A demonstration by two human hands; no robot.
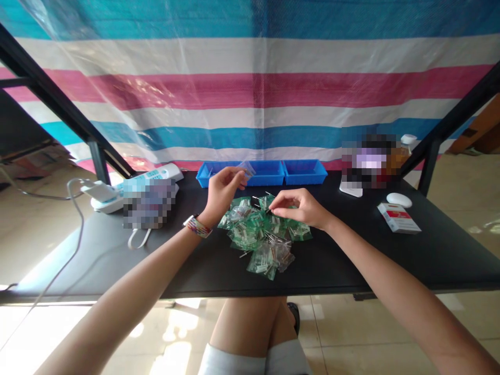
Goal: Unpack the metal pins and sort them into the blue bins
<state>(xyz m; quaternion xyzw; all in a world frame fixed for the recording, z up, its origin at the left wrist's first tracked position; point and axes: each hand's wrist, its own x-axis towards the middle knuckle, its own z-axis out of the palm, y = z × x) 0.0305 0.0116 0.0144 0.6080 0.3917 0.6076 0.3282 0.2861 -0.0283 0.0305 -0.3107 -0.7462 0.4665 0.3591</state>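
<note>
My left hand (223,190) is closed in a pinch on a small clear plastic bag (247,167), held up in front of the blue trays. Whether anything lies inside this bag is too small to tell. Over the heap of small bags (250,229), my right hand (302,207) has thumb and fingertips pressed together at a thin dark piece, too small to name. The heaped bags are clear and greenish, with short pale and metallic rods inside. Several loose thin rods (276,239) lie among them, and one loose rod (244,254) rests at the heap's near left edge.
Behind the heap stand a long blue tray (269,179) and a shorter blue tray (307,177). A white power strip (170,172) with a plugged charger (99,191) is at left. At right lie a small box (398,219), a white oval object (399,200) and a bottle (406,148).
</note>
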